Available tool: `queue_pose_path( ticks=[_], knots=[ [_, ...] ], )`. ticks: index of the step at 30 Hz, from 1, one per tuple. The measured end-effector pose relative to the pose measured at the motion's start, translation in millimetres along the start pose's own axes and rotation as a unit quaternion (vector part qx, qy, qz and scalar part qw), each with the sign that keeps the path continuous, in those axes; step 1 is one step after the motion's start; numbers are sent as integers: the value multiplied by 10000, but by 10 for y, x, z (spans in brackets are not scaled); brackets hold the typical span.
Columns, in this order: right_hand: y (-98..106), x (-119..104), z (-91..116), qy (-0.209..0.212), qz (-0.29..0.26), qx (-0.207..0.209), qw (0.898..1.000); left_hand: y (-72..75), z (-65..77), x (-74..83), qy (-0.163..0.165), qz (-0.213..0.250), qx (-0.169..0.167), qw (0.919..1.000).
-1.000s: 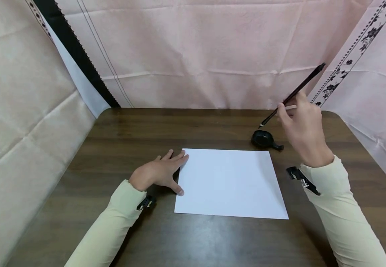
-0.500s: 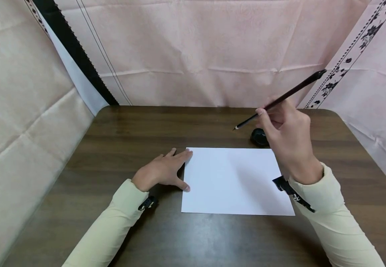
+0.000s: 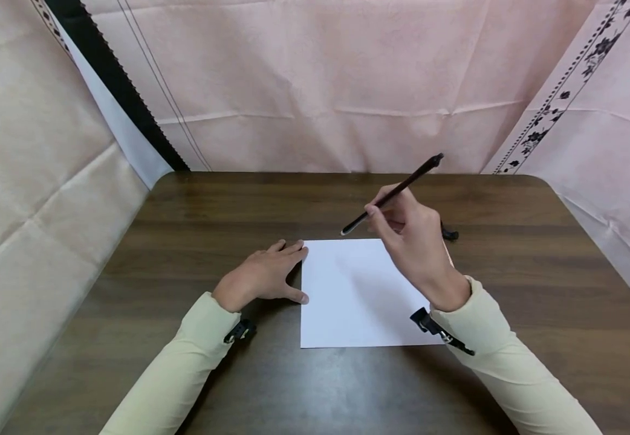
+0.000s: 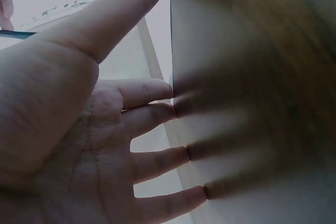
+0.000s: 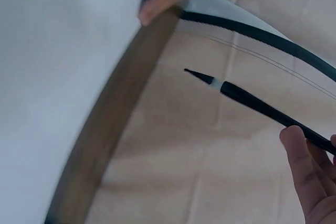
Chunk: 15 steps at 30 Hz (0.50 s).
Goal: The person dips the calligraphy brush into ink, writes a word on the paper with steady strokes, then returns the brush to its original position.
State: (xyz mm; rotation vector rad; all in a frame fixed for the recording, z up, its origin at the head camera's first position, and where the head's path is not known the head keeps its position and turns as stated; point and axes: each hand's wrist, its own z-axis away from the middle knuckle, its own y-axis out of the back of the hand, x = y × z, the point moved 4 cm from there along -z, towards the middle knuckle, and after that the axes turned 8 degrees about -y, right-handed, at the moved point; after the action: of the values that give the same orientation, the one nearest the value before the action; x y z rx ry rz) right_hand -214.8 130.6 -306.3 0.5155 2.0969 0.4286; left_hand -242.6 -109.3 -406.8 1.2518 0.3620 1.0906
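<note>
A writing brush [image 3: 410, 180] with a dark handle and black pointed tip is pinched in my right hand [image 3: 415, 244], above the far edge of a white sheet of paper [image 3: 342, 308]. The right wrist view shows the brush's tip [image 5: 198, 76] apart from the paper. My left hand [image 3: 263, 278] lies with fingers spread at the paper's left edge, thumb and fingertips touching the edge or the table beside it. In the left wrist view its fingertips [image 4: 197, 195] meet the tabletop. Behind my right hand a black dish shows only its stubby handle [image 3: 450, 234].
The brown wooden table [image 3: 228, 205] has rounded far corners. Pale cloth [image 3: 315, 84] hangs behind it and along both sides, with a black band [image 3: 113, 75] at left and a floral strip [image 3: 560, 90] at right. Each wrist wears a black strap.
My right hand has carried the brush from the black dish leftward and nearer, over the paper's far edge, hiding most of the dish. The paper has slid slightly right.
</note>
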Motion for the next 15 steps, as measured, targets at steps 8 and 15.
queue_pose_path(
  ticks=[8,15],
  knots=[
    [-235,89,30,38,33,-243,9997,34,-36,6,217,-105,34,9997],
    [-423,183,93,20,182,-483,9987,-7,-46,11,268,-155,-83,9995]
  ],
)
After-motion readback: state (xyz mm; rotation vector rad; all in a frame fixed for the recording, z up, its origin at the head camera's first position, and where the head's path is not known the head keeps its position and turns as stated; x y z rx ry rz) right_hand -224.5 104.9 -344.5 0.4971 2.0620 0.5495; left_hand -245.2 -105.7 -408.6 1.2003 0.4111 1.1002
